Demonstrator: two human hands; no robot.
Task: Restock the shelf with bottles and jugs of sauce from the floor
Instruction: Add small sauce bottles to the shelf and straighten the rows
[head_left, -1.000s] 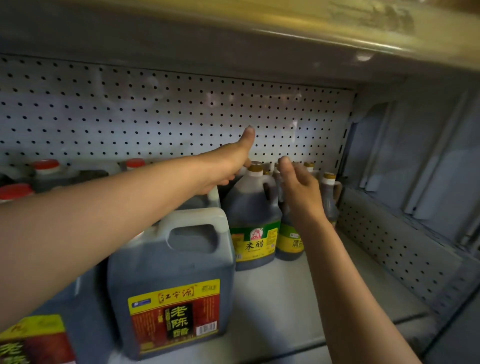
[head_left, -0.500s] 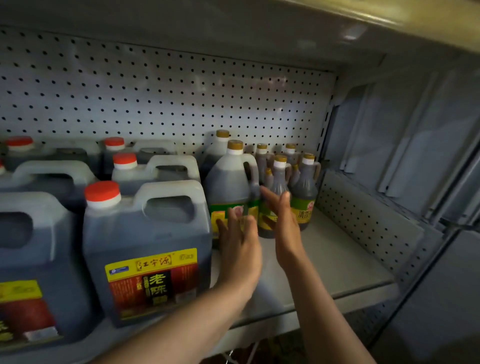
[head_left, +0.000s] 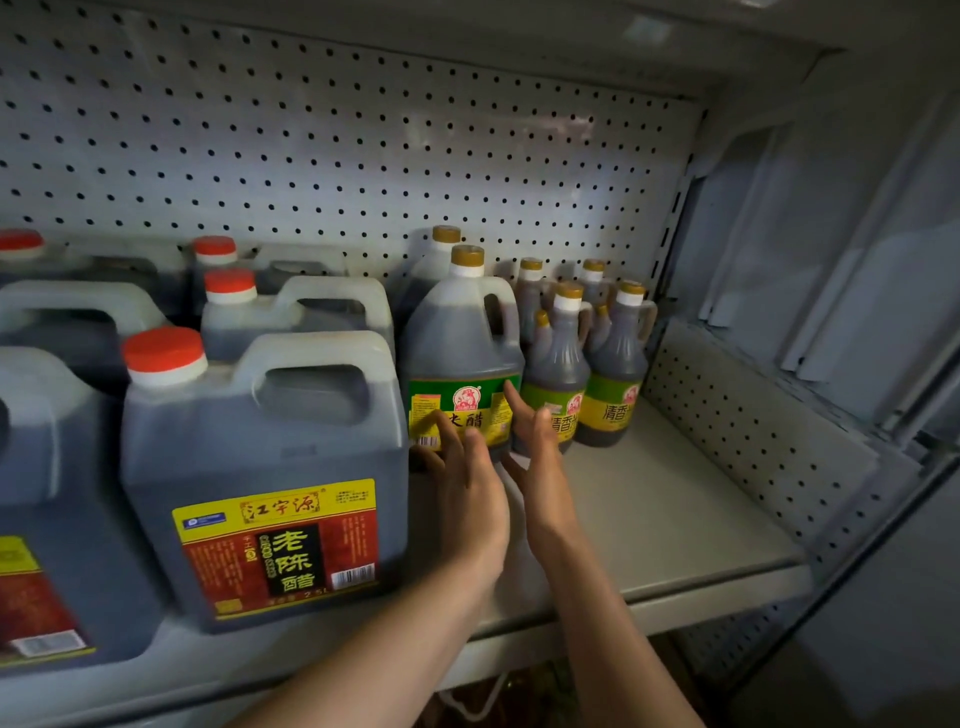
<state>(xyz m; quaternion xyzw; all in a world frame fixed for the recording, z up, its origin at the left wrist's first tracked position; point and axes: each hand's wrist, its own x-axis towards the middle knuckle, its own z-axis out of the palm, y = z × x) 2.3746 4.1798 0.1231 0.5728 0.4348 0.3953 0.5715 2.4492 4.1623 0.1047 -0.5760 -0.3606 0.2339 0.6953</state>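
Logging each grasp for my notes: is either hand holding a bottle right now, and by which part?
Nothing is held. The left hand and right hand are open, fingers straight, in front of the green-label jug.
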